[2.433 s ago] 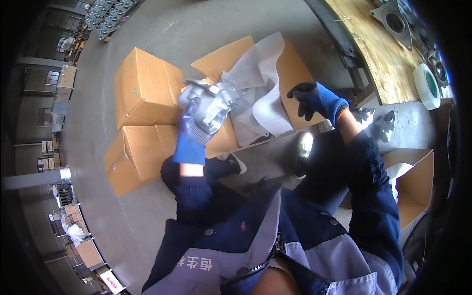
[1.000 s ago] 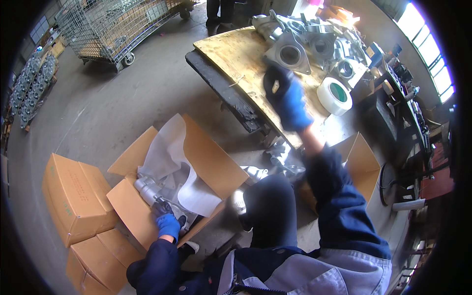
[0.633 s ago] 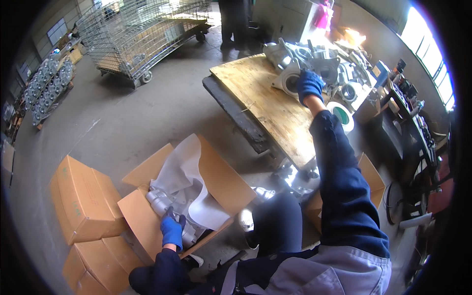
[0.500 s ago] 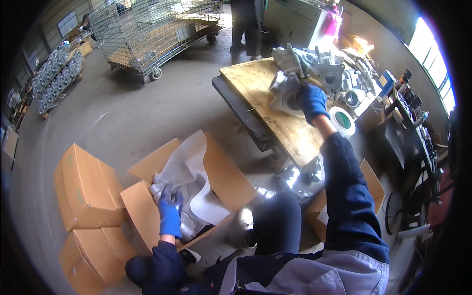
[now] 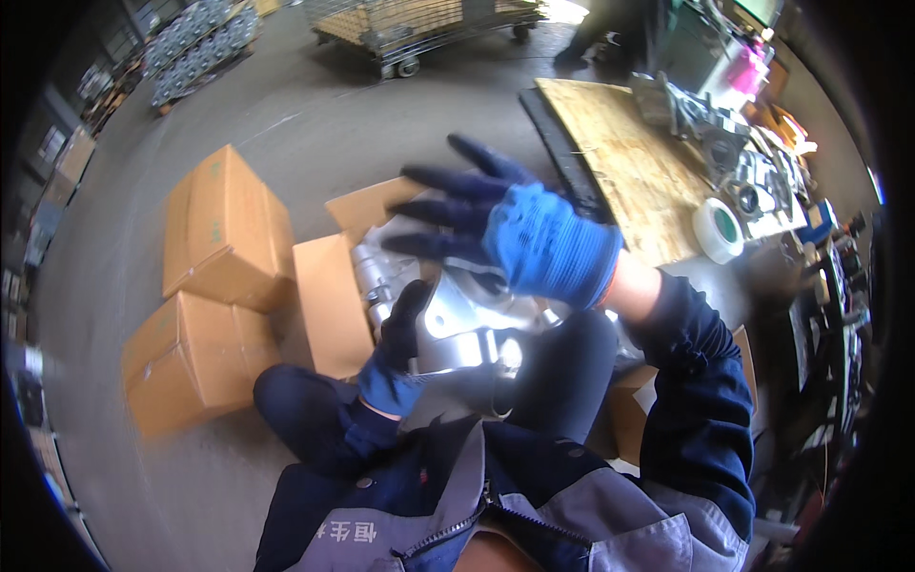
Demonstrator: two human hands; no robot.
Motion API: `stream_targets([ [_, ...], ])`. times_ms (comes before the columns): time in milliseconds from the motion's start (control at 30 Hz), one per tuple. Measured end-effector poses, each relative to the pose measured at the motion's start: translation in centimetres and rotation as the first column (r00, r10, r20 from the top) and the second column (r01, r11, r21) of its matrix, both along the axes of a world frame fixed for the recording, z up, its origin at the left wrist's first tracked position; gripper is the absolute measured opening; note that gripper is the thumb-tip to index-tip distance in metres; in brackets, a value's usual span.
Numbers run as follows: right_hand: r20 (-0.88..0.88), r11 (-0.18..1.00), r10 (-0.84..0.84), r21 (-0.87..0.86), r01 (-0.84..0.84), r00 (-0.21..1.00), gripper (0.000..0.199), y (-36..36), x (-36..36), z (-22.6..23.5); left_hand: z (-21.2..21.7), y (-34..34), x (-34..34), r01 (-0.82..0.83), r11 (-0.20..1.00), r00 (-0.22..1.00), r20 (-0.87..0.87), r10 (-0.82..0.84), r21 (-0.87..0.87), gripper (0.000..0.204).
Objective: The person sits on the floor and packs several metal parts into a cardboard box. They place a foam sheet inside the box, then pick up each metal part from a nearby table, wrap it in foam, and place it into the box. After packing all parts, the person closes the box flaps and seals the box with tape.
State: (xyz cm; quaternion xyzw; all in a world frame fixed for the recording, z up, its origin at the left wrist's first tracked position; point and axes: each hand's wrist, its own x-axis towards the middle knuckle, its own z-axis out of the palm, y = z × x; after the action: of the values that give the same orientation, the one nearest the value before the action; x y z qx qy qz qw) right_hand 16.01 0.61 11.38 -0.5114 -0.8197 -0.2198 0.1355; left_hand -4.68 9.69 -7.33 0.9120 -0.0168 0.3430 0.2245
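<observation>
A shiny silver metal casting (image 5: 453, 348) with a curved rim is above the near side of an open cardboard box (image 5: 332, 305). My left hand (image 5: 396, 348), in a blue glove with dark fingers, grips the casting's left edge. My right hand (image 5: 519, 224), gloved the same way, is raised over the casting with its fingers spread and nothing in them; it hides part of the casting and the box. More silver metal parts (image 5: 374, 276) lie inside the box along its left wall.
Two closed cardboard boxes (image 5: 224, 234) are stacked at the left. A plywood-topped table (image 5: 620, 143) at the right bears several metal castings (image 5: 720, 143) and a white tape roll (image 5: 717, 232). A wire cage cart (image 5: 429, 38) stands at the back, with another person's legs nearby.
My right hand has come from the table to above the box and opened. One casting has left the table and is now in my left hand, which was in the box. The view has shifted.
</observation>
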Motion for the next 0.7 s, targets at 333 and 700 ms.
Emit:
stream_targets([
  [333,-0.873,0.94,-0.34,-0.324,0.105,0.349,0.024,-1.4,3.7,-7.4,9.0,1.8,-4.9,0.714,-0.612,0.591,0.761,0.268,-0.339,0.046],
  [700,-0.796,0.799,-0.583,-0.598,0.067,-0.165,0.028,-4.3,8.7,-21.2,11.6,5.9,-8.0,-0.036,-0.635,-0.018,0.635,0.772,0.771,0.053],
])
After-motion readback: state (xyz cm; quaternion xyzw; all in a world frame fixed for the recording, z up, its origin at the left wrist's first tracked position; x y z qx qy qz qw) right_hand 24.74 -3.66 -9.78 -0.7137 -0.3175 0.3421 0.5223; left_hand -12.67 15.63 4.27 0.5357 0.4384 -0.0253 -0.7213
